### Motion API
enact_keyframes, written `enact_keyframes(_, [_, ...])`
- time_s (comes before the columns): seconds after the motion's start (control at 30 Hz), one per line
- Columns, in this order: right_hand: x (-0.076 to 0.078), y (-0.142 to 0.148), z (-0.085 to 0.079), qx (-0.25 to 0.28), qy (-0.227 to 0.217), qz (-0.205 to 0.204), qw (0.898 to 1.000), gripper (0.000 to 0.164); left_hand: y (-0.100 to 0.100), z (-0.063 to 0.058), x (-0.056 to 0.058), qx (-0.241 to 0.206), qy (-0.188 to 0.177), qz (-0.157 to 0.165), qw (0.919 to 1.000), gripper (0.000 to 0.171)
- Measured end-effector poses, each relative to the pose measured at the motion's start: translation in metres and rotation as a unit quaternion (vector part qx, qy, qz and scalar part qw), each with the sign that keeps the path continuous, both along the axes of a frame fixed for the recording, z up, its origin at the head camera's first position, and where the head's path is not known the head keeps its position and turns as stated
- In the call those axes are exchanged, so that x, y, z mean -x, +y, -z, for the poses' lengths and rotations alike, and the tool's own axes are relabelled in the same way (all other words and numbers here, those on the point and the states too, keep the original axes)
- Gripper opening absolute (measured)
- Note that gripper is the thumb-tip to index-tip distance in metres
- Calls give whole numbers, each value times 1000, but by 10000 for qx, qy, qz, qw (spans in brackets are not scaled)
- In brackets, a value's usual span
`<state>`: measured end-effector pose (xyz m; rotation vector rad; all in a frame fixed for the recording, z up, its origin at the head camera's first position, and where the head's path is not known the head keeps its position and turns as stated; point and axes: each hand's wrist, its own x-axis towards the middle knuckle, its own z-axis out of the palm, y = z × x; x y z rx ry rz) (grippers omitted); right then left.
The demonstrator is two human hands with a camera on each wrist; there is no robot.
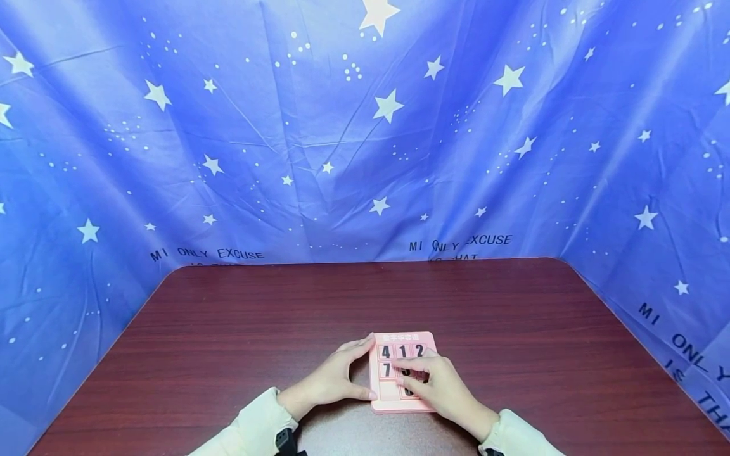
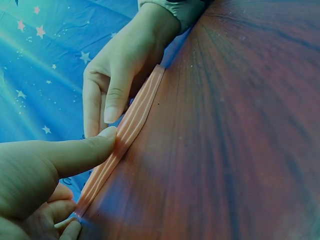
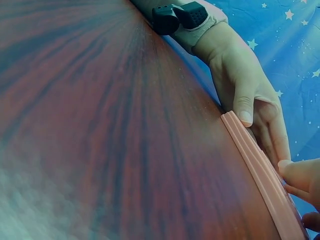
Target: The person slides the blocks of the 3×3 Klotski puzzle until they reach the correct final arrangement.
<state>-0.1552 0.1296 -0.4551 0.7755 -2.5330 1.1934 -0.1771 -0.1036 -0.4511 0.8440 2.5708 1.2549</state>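
A pink number slide puzzle [image 1: 374,380] lies flat on the table, its tiles 4, 1, 2 and 7 readable and a bare slot at its lower left. My left hand [image 1: 331,378] holds its left side, thumb at the lower corner and fingertips at the upper one. Over the tiles lies my right hand [image 1: 447,386], index finger and thumb apart, their tips close beside the 7 and the bare slot; it hides part of the right-hand tiles. The left wrist view shows the puzzle's ridged pink side [image 2: 135,117] close to the left thumb [image 2: 90,150].
The dark red wood-grain table [image 1: 256,310] extends around the puzzle. Blue cloth [image 1: 331,126] with white stars and printed words hangs behind and along both sides. A black strap device [image 3: 182,17] sits on the left wrist.
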Motion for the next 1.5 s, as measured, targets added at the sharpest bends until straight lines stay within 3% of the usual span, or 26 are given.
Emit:
enact_keyframes(0.33, [-3,-2,0,51,-235,291,9993,24,-1,-2,0,-19,31,12,10000,94])
enact_keyframes(0.67, [-8,2,4,285,80,147,9995,22,1,-3,-2,-44,41,7,10000,93])
enact_keyframes(1.0, [-17,3,4,296,85,71,9995,23,1,-6,-4,-63,-37,-16,10000,93])
enact_keyframes(1.5, [-16,3,9,367,265,149,9989,19,1,-5,-3,-38,-46,-25,10000,93])
